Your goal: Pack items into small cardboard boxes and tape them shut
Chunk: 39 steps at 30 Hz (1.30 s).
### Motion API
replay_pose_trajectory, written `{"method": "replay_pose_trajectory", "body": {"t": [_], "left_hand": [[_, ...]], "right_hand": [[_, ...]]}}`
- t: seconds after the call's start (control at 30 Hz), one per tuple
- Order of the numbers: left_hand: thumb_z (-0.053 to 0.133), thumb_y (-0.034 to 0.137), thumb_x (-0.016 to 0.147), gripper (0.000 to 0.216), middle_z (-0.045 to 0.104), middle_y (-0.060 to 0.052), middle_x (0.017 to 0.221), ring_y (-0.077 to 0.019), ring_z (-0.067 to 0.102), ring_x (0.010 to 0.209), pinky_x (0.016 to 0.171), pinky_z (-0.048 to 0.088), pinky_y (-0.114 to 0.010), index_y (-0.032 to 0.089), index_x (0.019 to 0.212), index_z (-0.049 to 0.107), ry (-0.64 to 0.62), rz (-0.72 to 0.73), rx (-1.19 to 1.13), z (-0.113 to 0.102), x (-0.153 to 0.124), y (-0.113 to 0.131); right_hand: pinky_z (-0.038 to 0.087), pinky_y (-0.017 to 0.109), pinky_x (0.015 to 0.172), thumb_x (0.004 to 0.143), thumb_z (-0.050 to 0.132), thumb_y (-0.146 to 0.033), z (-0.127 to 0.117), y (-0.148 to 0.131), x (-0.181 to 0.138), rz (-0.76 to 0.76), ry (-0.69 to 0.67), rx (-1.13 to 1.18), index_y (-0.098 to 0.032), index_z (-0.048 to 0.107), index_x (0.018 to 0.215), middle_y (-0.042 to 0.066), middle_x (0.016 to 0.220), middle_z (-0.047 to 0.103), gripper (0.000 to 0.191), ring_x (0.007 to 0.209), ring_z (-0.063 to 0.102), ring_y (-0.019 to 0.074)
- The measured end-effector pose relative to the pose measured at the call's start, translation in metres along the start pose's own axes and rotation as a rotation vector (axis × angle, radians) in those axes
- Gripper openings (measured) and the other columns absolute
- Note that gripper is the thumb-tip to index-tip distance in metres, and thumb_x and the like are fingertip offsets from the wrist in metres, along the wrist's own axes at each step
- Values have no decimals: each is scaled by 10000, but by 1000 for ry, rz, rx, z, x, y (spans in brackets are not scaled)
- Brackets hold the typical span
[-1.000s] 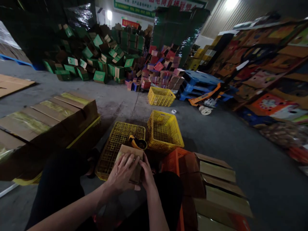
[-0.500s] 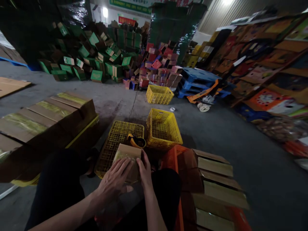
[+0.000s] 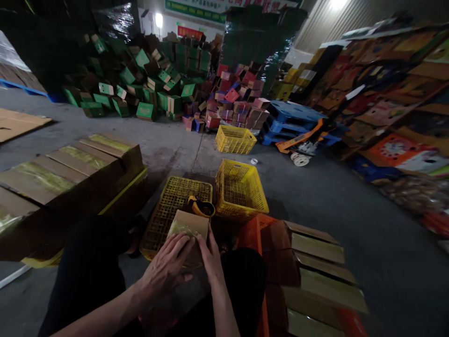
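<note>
A small brown cardboard box (image 3: pixel 189 223) with a strip of clear tape on top rests on an upturned yellow crate (image 3: pixel 168 206) in front of my knees. My left hand (image 3: pixel 167 267) lies flat on the box's near top, fingers stretched out and pressing down. My right hand (image 3: pixel 209 252) is against the box's right side, its fingers laid on the top edge. Just behind the box sits a yellow and black tape dispenser (image 3: pixel 200 206).
An upright yellow basket (image 3: pixel 240 191) stands right of the crate, another (image 3: pixel 234 139) farther back. Stacked flat cartons lie left (image 3: pixel 70 168) and on an orange crate at right (image 3: pixel 315 267). Piles of green and red boxes, blue pallets (image 3: pixel 291 117) and a pallet jack fill the back.
My left hand has slid back toward me along the box top, uncovering the taped far part. My right hand shifted slightly along the right edge. The box stays in place.
</note>
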State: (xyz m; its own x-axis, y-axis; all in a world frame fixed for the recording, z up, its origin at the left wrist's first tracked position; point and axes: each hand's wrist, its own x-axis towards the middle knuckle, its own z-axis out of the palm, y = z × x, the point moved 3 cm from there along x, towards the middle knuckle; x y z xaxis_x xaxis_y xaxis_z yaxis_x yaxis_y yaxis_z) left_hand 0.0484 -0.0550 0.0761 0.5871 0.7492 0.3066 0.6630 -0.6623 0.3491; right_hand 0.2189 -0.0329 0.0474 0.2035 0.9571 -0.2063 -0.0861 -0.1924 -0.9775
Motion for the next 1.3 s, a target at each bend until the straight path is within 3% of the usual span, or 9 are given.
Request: {"method": "replay_pose_trajectory", "body": {"t": [0.2,0.33,0.47,0.63,0.77,0.87,1.17,1.3], "left_hand": [[649,389,926,842,488,-143,1489,-323,396,1443,1210,342,-512,200,1617,208,-20,20,-29,0,-3,-4],[603,526,943,828,486,-159,1492,-330,415,1428,1203,339,-502,176,1603,247,-8,65,7,-2,-8,-13],[568,696,899,891,509,-162,1474,-334,466,1380,1187,341,-484,176,1577,318,10,36,72,-12,-12,-26],[517,721,913,870,500,-164,1490,-318,483,1362,1118,394,-432,185,1573,332,47,-38,118,-21,-18,-34],[522,715,913,894,448,-177,1539,-325,453,1396,1117,392,-422,190,1595,282,80,-81,121,-13,-23,-32],[558,700,898,962,375,-198,1587,-351,391,1447,1157,356,-447,166,1618,208,102,-90,107,-4,-25,-30],[654,497,863,1006,267,-182,1649,-382,277,1505,1169,340,-487,163,1638,106,79,-82,53,0,-27,-31],[682,550,841,1020,255,-183,1654,-390,259,1503,1148,337,-495,176,1629,152,61,-100,49,-3,-25,-31]], "right_hand": [[392,438,1180,839,716,-521,6,-4,0,-40,-29,42,-302,542,1465,9,1504,538,685,1386,505,286],[397,435,1170,830,739,-484,0,-5,1,-66,-11,-2,-291,609,1405,18,1454,590,620,1379,510,302],[317,450,1217,830,736,-494,-3,-6,2,-80,-8,-56,-310,616,1394,3,1447,596,605,1422,456,295],[241,460,1251,864,700,-499,-3,-8,0,-99,-27,-79,-352,493,1491,-30,1564,461,676,1506,323,261],[139,469,1279,879,686,-466,-1,-16,-1,-251,3,-222,-337,405,1548,-36,1643,315,737,1547,214,251],[95,495,1281,900,653,-445,3,-22,4,-350,-5,-348,-329,428,1537,-35,1654,284,686,1561,155,258],[90,576,1252,705,833,-470,4,-38,44,-298,-102,-413,-340,652,1312,-5,1642,322,647,1567,65,331],[102,568,1250,635,876,-486,10,-42,58,-303,-119,-453,-279,712,1085,50,1569,434,522,1556,94,354]]}}
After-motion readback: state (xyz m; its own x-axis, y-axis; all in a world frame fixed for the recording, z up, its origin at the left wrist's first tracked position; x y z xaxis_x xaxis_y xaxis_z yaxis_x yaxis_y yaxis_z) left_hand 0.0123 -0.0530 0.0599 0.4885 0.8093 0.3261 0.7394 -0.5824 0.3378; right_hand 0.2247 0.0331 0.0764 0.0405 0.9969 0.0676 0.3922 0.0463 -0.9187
